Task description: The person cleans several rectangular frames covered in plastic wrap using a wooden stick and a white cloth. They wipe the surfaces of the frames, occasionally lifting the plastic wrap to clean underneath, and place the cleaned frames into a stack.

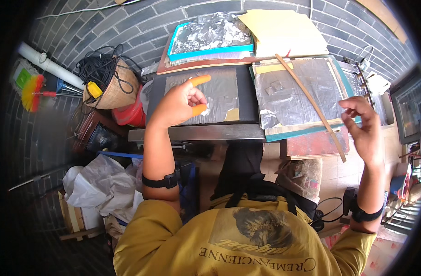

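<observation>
My left hand (pixel 181 103), with orange finger cots on thumb and index finger, is over a thin silvery foil sheet (pixel 221 93) on a black pad (pixel 248 93). Its thumb and index finger are spread apart; a small pale scrap shows by the thumb tip, whether stuck to it I cannot tell. My right hand (pixel 362 127) hovers by the right edge of a stack of foil and paper sheets (pixel 300 93), fingers loosely curled and apart, with nothing seen in them. A thin wooden stick (pixel 310 103) lies slantwise across that stack, its near end jutting past the edge.
Behind the pad, a blue tray (pixel 210 51) is heaped with crumpled foil flakes. Yellowish paper sheets (pixel 286 31) lie beside it, against the grey brick wall (pixel 155 20). To the left stands a basket (pixel 127 86) of black cable (pixel 100 65). A reddish board (pixel 317 145) juts out below the stack.
</observation>
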A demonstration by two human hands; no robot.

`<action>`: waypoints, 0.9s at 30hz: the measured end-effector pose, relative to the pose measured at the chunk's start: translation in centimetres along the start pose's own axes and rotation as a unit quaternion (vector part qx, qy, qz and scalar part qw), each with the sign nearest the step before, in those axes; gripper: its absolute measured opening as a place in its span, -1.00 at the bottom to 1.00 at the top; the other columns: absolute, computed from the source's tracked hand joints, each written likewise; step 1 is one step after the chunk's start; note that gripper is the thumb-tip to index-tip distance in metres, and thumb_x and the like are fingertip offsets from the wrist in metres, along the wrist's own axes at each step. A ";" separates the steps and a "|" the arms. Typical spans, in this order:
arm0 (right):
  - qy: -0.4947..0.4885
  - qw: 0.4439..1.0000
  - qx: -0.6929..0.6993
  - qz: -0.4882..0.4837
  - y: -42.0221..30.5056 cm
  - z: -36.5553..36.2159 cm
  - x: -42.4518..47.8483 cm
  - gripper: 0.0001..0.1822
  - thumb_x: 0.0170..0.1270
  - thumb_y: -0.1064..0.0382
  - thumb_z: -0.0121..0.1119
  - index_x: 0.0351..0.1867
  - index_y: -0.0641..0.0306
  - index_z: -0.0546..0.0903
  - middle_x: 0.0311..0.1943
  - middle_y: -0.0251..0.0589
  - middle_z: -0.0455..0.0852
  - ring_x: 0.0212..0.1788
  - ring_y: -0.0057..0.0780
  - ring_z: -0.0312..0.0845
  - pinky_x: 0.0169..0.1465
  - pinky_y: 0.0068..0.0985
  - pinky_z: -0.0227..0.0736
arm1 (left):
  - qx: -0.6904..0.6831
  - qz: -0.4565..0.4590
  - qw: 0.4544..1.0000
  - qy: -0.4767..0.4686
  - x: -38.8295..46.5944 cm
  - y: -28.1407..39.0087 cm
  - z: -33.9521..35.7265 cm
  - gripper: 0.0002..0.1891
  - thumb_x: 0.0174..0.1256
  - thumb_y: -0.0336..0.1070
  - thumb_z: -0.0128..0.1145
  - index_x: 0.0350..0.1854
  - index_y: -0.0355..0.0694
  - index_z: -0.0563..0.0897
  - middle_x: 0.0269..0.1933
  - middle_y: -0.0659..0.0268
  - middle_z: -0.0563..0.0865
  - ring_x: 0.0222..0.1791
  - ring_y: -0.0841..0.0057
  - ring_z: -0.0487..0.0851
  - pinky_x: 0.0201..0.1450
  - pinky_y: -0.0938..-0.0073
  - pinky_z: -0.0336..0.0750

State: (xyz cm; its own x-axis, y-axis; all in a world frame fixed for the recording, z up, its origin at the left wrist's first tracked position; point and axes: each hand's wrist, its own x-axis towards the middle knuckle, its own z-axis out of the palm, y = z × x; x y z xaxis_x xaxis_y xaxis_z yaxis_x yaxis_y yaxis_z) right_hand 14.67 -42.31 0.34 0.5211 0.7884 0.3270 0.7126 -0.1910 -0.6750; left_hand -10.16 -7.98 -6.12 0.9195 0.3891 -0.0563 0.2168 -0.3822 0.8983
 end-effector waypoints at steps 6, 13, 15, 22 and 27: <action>-0.129 0.987 0.034 -0.091 -2.4 5.3 1.1 -0.46 -0.07 0.47 0.42 0.05 0.32 0.60 -0.05 -0.06 0.62 0.06 -0.22 0.53 0.17 -0.38 0.40 | 0.092 0.163 0.975 -0.123 0.7 7.4 4.3 -0.30 0.01 -0.59 0.24 0.33 -0.20 0.45 -0.41 0.43 0.64 -0.45 0.67 0.47 -0.34 0.64 0.39; -0.171 0.977 0.122 -0.046 -2.7 9.6 1.6 -0.69 0.08 0.23 0.43 -0.19 0.33 0.66 -0.19 -0.14 0.70 -0.11 -0.27 0.60 -0.06 -0.42 0.43 | 0.048 0.263 0.952 -0.147 1.7 11.0 7.6 -0.23 0.06 -0.58 0.27 0.42 -0.22 0.31 -0.25 0.34 0.67 -0.26 0.59 0.58 -0.16 0.58 0.44; -0.146 0.960 0.232 0.049 -2.5 9.9 1.3 -0.79 0.16 0.25 0.39 -0.26 0.34 0.67 -0.30 -0.23 0.72 -0.22 -0.46 0.61 -0.16 -0.51 0.43 | -0.057 0.317 0.944 -0.067 2.1 8.6 9.1 -0.23 0.10 -0.57 0.28 0.43 -0.25 0.28 -0.12 0.28 0.67 -0.13 0.55 0.60 -0.04 0.55 0.44; -0.026 0.843 0.514 0.158 -2.8 10.1 0.8 -0.86 0.36 0.33 0.19 -0.23 0.36 0.70 -0.32 -0.41 0.73 -0.26 -0.76 0.50 -0.08 -0.67 0.38 | -0.490 0.127 0.862 0.018 1.5 5.6 14.9 -0.29 0.19 -0.54 0.26 0.42 -0.21 0.28 0.04 0.19 0.60 0.05 0.47 0.58 0.12 0.51 0.45; -0.052 0.861 0.470 0.187 -2.6 10.7 0.1 -0.82 0.35 0.29 0.22 -0.18 0.38 0.69 -0.32 -0.36 0.72 -0.26 -0.72 0.52 -0.22 -0.62 0.44 | -0.489 0.123 0.860 0.077 1.9 5.3 16.0 -0.40 0.26 -0.55 0.21 0.37 -0.23 0.36 -0.02 0.24 0.63 -0.02 0.57 0.60 0.08 0.60 0.46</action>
State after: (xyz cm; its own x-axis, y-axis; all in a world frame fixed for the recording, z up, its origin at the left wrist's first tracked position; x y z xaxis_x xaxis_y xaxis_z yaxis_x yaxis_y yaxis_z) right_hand 7.89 -35.47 -4.91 0.5515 0.8322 -0.0568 -0.2156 0.0765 -0.9735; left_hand -1.98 -22.67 -8.48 0.8270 0.5330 0.1787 -0.4273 0.3895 0.8159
